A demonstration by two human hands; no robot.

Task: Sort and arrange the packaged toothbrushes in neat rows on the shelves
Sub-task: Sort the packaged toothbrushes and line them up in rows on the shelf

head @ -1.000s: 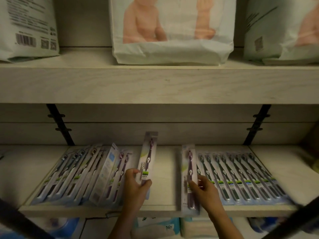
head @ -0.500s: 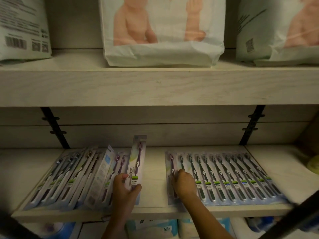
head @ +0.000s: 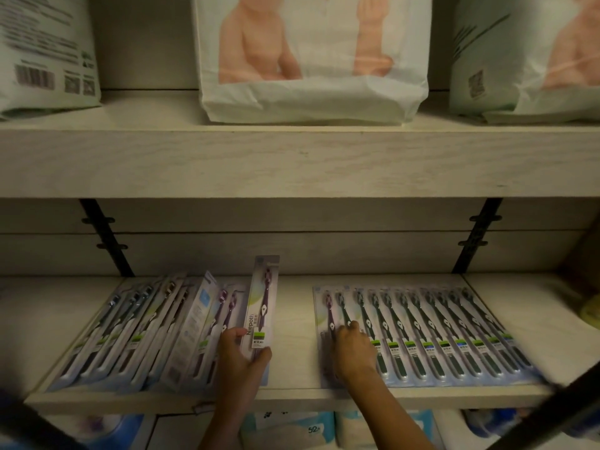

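Shelf (head: 292,397): hands (head: 242,355) outstretched, left around pack (head: 263,306)

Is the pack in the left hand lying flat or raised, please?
Raised: the left hand grips the pack low, its top standing above the row.

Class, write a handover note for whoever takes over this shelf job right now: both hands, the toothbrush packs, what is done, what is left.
Left hand grips a purple toothbrush in a card blister pack, held up in the gap on the pale wooden shelf.
Right hand rests on the left end of the neat right-hand row of dark toothbrush packs; grip unclear.
Done: right row overlapped evenly.
Left: place the held pack; straighten the leaning left-hand packs, including the pack turned back-out.
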